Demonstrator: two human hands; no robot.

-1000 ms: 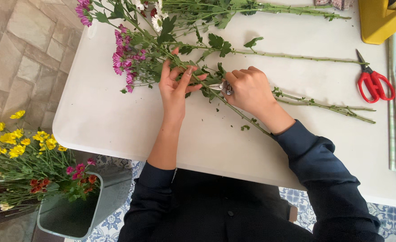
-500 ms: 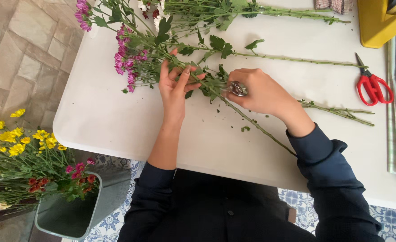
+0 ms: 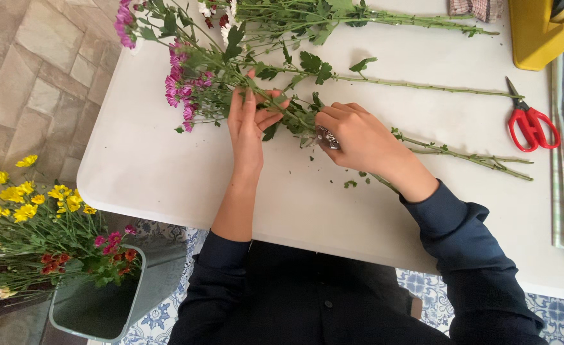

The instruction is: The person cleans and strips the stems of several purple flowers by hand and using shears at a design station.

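The stem [image 3: 295, 118] with purple blooms [image 3: 183, 96] lies across the white surface [image 3: 167, 172], and we pinch it with both hands: our left hand [image 3: 250, 124] grips near the blooms, our right hand [image 3: 358, 137] closes round it further down. Red scissors [image 3: 531, 124] rest well apart, right. A bucket [image 3: 97, 306] of flowers stands below left.

Red scissors [image 3: 532, 123] and a yellow box [image 3: 537, 35] lie on the white table [image 3: 167, 172].

Florist's workbench — cut stems [image 3: 384, 83], flower bucket [image 3: 103, 300] (tiled floor)
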